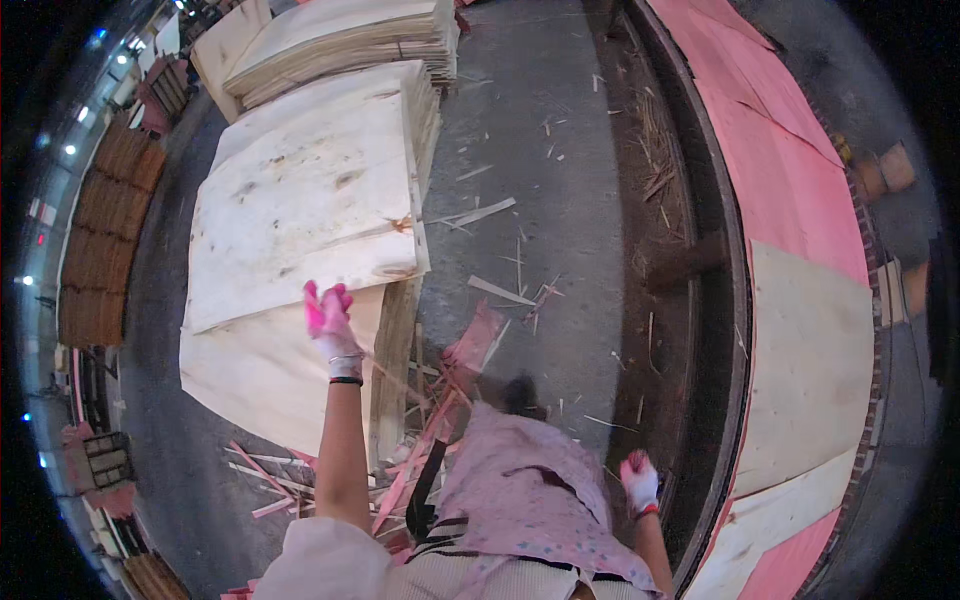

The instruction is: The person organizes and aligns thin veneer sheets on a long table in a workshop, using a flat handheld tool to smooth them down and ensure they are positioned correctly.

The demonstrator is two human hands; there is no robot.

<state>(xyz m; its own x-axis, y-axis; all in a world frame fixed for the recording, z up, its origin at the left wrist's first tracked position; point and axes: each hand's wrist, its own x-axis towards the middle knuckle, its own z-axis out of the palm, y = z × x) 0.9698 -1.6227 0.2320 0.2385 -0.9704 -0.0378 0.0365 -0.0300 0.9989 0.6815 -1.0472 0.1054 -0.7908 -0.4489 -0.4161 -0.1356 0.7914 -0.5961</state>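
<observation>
My left hand (330, 318), in a white glove with pink fingers, is over the near stack of pale wood veneer sheets. It is beside the near edge of the top veneer sheet (290, 200), which has brown knots and stains. Its fingers are partly bent and apart, with nothing visible in them; whether they touch the sheet I cannot tell. Another pale sheet (250, 375) shows below that edge. Low at my right side, my right hand (640, 482), gloved alike, has its fingers curled in, and nothing shows in it.
Broken veneer strips (420, 445) litter the floor beside the stack. Another veneer stack (340, 45) stands beyond. At right, a long raised bed carries pink sheets (770, 140) and a pale sheet (810, 360), with a dark rail (735, 300) along it. Brown stacks (110, 230) stand far left.
</observation>
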